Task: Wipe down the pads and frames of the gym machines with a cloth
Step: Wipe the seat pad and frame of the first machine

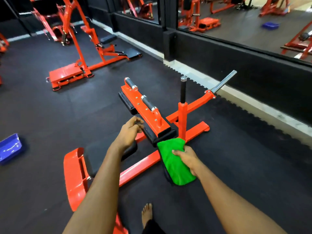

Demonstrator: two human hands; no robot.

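Green cloth (175,164), folded into a thick strip, sits at the near end of the machine (183,115), its top edge touching the near end of the long black pad (125,103) and the rest hanging down across the orange base rail (140,166). The right hand (185,157) grasps the cloth at its right side, thumb on top and fingers wrapped behind it. The left hand (130,132) is at the machine's left side, its fingers curled over the pad's left edge and gripping it.

An orange plate (143,105) lies along the top of the pad and carries two black handles (148,103) with chrome ends. At the machine's right side an orange post stands upright, topped by a black grip (183,92). From it an orange arm runs to the machine's far right and ends in a chrome bar (224,81). On the machine's near left sits a black seat (96,157), partly hidden by the left forearm, with an orange end plate (74,174) beside it.

A bare foot (146,213) rests on the dark rubber floor (50,115) just nearer than the machine. Well to the machine's left lies a blue tray (10,148). Beyond the machine stands another orange machine (84,48), and to its right a wall mirror (244,22) runs along the floor edge.
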